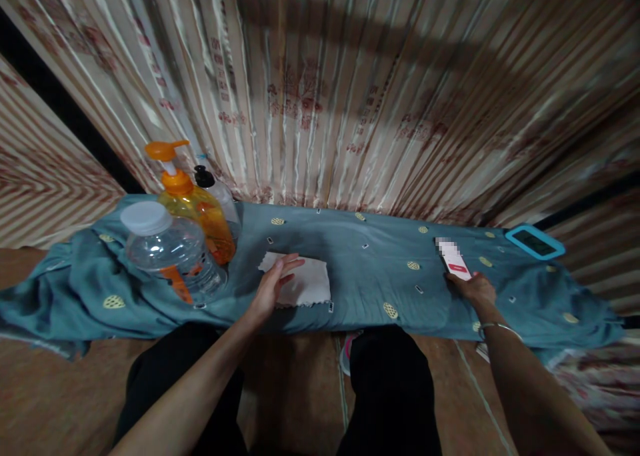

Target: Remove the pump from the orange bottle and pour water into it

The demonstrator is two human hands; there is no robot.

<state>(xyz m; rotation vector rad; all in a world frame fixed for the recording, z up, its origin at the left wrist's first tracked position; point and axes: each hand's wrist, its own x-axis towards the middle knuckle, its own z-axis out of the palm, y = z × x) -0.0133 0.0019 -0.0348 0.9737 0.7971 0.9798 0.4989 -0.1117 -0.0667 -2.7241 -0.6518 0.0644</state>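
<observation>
Two hands worked on the blue cloth-covered table [350,296]. The left hand [273,283] lay flat, fingers spread and loose, on a small white cloth [307,283] near the middle of the table, gripping nothing. The right hand [475,288] sat further right, its fingers closed around the near end of a phone [454,259] that lay on the table with its lit screen facing up. A bangle [495,326] circled the right wrist. Just left of the white cloth stood a clear water bottle [167,253] with a white cap, an orange pump bottle [197,213] behind it, and a smaller dark-capped bottle [217,189] beyond. At the far right edge lay a device in a turquoise case [534,241]. Striped curtains [350,89] hung behind.
</observation>
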